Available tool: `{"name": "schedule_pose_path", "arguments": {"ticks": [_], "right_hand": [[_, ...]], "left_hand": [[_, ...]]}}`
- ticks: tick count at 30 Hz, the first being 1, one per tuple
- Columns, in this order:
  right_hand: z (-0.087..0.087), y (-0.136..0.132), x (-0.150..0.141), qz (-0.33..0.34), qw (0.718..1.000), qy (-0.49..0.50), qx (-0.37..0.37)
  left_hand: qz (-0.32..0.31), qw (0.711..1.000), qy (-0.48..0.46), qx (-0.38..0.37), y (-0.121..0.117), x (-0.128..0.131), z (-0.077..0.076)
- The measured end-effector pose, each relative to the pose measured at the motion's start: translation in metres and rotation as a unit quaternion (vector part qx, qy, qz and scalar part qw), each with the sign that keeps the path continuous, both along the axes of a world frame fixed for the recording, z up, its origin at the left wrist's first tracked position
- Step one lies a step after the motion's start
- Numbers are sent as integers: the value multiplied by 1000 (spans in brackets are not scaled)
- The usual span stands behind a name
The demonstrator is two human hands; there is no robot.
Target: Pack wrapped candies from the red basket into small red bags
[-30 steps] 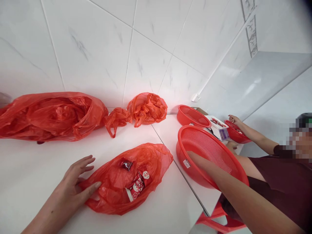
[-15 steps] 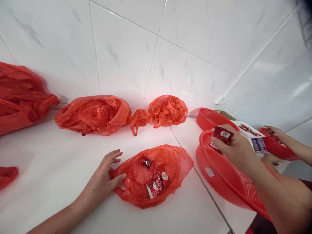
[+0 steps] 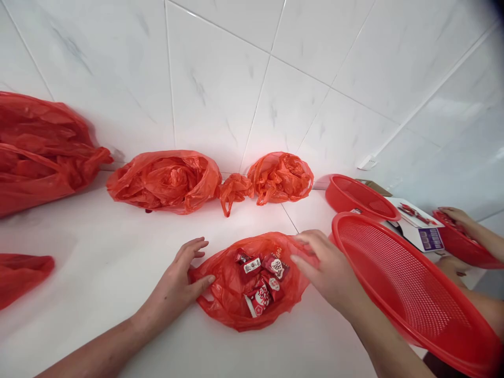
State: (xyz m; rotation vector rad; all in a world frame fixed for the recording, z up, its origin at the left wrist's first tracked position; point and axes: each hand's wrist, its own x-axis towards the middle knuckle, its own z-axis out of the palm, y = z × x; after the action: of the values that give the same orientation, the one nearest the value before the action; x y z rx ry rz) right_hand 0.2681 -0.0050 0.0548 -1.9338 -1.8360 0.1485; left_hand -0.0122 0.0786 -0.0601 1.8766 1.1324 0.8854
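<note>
A thin red plastic bag (image 3: 224,310) lies spread open on the white table, with several small red-wrapped snack packets (image 3: 262,294) inside. My left hand (image 3: 179,278) rests at the bag's left edge, thumb over the rim and fingers apart. At the right edge is my right hand (image 3: 326,268), slightly blurred, with its thumb and fingers apart around part of the rim and no packet in it. Right beside that hand stands a large red mesh basket (image 3: 409,278), its visible inside bare.
Along the tiled wall sit bunched red bags (image 3: 165,181), a smaller bag (image 3: 281,178) and a big one at far left (image 3: 39,157). Behind the large basket are another red basket (image 3: 358,197) and a white scale (image 3: 417,220). A co-worker's hand (image 3: 459,218) reaches into a red basket (image 3: 464,241).
My right hand has moved left from over the basket to the bag and let go of its red packets. More packets lie in the bag. The view has shifted slightly.
</note>
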Motion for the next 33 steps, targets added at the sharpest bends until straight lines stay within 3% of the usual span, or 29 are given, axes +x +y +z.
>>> {"name": "schedule_pose_path", "arguments": {"ticks": [4,8,10,12,14,17,18,20,22,26,30,33], "right_hand": [[-22,-16,12,-115,990,-13,83],[-58,-25,18,-156,984,16,83],[-69,-23,19,-163,982,30,89],[-69,-17,21,-152,984,53,76],[-56,-8,25,-120,989,82,38],[-19,2,31,-77,982,172,33],[-4,3,34,-78,969,222,70],[23,2,37,-91,918,342,179],[43,0,38,-94,881,408,221],[59,-1,36,-64,882,435,170],[65,1,31,-26,824,499,265],[69,2,30,-28,825,500,262]], "left_hand": [[-5,999,48,1,0,-6,7],[-40,987,151,30,-4,-16,14],[-53,987,150,-13,-4,-17,19],[-65,989,110,-74,-1,-14,31],[-66,992,27,-106,9,-7,55],[-40,975,-200,-92,28,1,113],[-21,960,-273,-63,34,3,134],[21,928,-371,-12,40,6,171],[11,921,-390,-8,41,10,195],[-12,931,-364,-13,36,16,215],[7,923,-380,57,36,9,225],[7,932,-356,70,35,-1,227]]}}
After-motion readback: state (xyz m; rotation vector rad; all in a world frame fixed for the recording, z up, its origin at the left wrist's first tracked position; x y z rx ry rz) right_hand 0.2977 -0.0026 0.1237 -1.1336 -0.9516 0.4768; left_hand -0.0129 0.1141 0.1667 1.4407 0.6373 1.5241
